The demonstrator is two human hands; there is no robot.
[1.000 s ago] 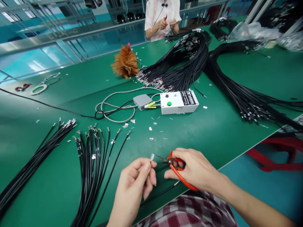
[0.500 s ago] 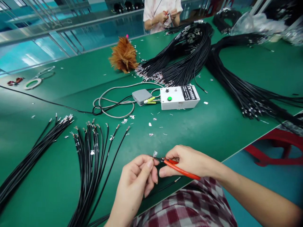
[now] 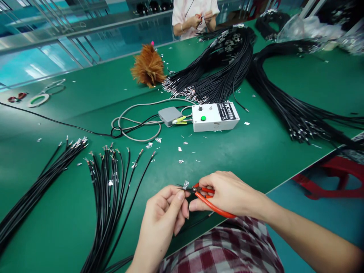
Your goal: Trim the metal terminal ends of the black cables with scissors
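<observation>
My left hand [image 3: 162, 216] is closed, thumb and forefinger pinching the end of a black cable that the fingers mostly hide. At that pinch, a scrap of silver foil [image 3: 185, 184] sticks up beside the dark jaws of red-handled cutting pliers [image 3: 214, 209]. The pliers are gripped in my right hand [image 3: 227, 191], their handles spread and their tips reaching over the left fingertips. Under both hands, another black cable [image 3: 199, 221] shows its bare end near the table edge. Left of my hands lies a bundle of black cables [image 3: 104, 212] with stripped ends.
A second cable bundle [image 3: 42, 185] lies far left. Behind my hands are a white control box [image 3: 214, 123], a grey pedal [image 3: 170, 116] and a feather duster [image 3: 148, 66]. Large cable heaps [image 3: 224, 72] fill the back right. A co-worker [image 3: 195, 19] stands across the table [image 3: 264, 151].
The pliers have shifted slightly left, their jaws further over the left fingertips, and their handles look wider apart. My right hand has moved a little with them; my left hand barely moves.
</observation>
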